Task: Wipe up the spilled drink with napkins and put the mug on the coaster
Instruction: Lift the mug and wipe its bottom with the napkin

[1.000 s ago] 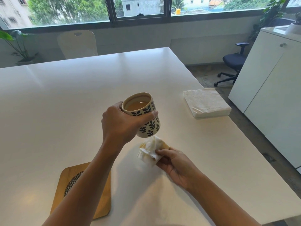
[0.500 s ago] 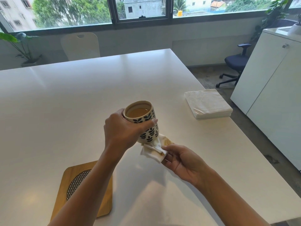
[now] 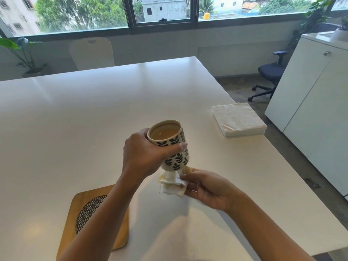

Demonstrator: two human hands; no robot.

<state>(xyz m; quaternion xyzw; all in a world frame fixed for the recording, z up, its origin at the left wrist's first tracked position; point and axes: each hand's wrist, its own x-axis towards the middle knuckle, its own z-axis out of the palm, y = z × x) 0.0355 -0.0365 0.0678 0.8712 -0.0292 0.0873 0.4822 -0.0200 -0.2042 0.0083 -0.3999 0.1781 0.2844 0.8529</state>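
Left hand [image 3: 146, 155] grips the mug [image 3: 170, 146] of brown drink; right hand [image 3: 209, 189] pinches a stained napkin [image 3: 172, 186] beneath.

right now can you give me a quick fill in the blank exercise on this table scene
1. The mug is held by the ____ hand.
2. The right hand holds a crumpled ____ under the mug.
3. The wooden coaster has ____ standing on it.
4. The napkin stack lies near the table's ____ edge.

Missing words: left; napkin; nothing; right
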